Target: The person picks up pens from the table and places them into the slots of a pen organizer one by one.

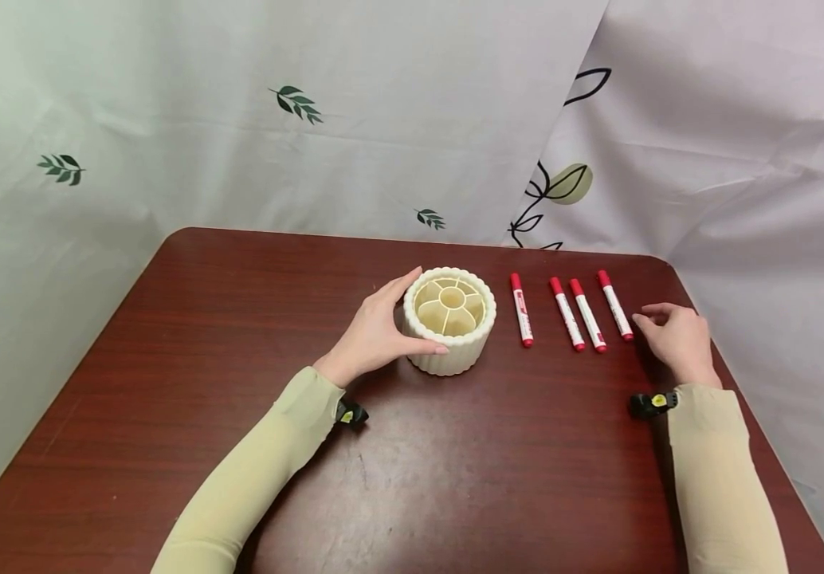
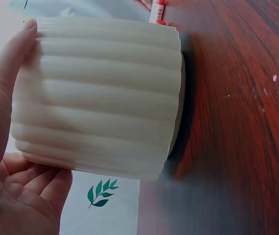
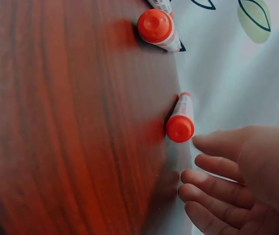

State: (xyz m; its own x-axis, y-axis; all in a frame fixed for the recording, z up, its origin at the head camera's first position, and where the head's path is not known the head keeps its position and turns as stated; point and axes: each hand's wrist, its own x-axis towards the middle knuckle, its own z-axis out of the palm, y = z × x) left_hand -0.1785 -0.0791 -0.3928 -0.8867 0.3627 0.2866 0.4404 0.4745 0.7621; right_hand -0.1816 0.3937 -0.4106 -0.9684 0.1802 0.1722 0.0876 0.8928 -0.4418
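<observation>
A round cream pen holder (image 1: 458, 356) with fluted sides and a divided inside stands on the table; its compartments look bare. My left hand (image 1: 376, 331) grips it from the left, thumb across the near side and fingers round the far side. In the left wrist view the ribbed wall of the holder fills most of the picture. On the right, my right hand (image 1: 677, 341) is beside the rightmost red-capped marker (image 1: 615, 305), its fingers loosely bent and holding nothing. In the right wrist view the thumb tip is right at that marker's red end.
More red-and-white markers lie between the holder and my right hand: one (image 1: 522, 311) nearest the holder, then a close pair, a left one (image 1: 567, 315) and a right one (image 1: 588, 316). The dark red table (image 1: 455, 478) ends at a leaf-patterned cloth (image 1: 355, 159).
</observation>
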